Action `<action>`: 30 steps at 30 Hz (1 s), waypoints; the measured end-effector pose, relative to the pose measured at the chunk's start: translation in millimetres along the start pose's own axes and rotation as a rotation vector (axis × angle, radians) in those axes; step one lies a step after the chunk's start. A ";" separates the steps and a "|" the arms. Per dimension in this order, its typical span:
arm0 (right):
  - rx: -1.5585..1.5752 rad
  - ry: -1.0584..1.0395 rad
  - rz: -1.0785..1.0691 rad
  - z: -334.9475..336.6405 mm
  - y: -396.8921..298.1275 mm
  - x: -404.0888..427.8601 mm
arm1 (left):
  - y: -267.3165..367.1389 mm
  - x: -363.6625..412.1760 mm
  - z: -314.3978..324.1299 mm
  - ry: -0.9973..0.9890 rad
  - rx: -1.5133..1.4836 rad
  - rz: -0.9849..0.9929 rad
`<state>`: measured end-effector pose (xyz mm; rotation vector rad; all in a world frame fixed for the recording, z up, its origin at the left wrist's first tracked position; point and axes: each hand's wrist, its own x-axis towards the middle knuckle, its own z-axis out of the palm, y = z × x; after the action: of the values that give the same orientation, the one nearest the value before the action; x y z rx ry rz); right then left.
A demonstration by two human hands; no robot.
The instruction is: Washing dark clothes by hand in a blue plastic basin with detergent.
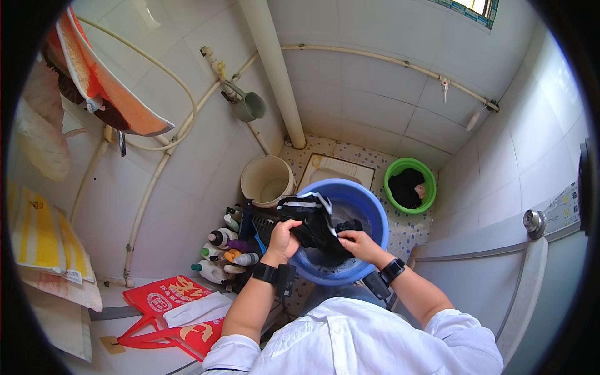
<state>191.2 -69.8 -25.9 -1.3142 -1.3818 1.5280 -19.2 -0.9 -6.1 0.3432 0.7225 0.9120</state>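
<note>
A blue plastic basin [380, 215] on the floor holds sudsy water and dark cloth. Above it, a black garment with white stripes [311, 225] is stretched between my two hands. On its left side, my left hand [284, 239] grips the fabric between thumb and fingers. My right hand [360, 244] pinches its lower right part, over the water. Part of the garment hangs down into the basin, close to the dark cloth [350, 226] there. Both wrists wear black straps with small devices.
A green basin [388, 187] with dark clothing stands right of a squat toilet [337, 169]. An off-white bucket [268, 180] and several bottles [225, 253] stand left. A red bag [164, 295] lies lower left. Towels [40, 229] hang at left; a door [473, 276] is at right.
</note>
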 end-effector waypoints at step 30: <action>0.851 0.321 0.114 -0.4 12.7 22.0 | 28.6 -17.5 -51.6 0.322 0.980 0.546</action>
<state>187.7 -51.6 -43.2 -1.0185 -0.3633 1.6133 -79.2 0.1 -19.8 1.3287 1.3973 1.0809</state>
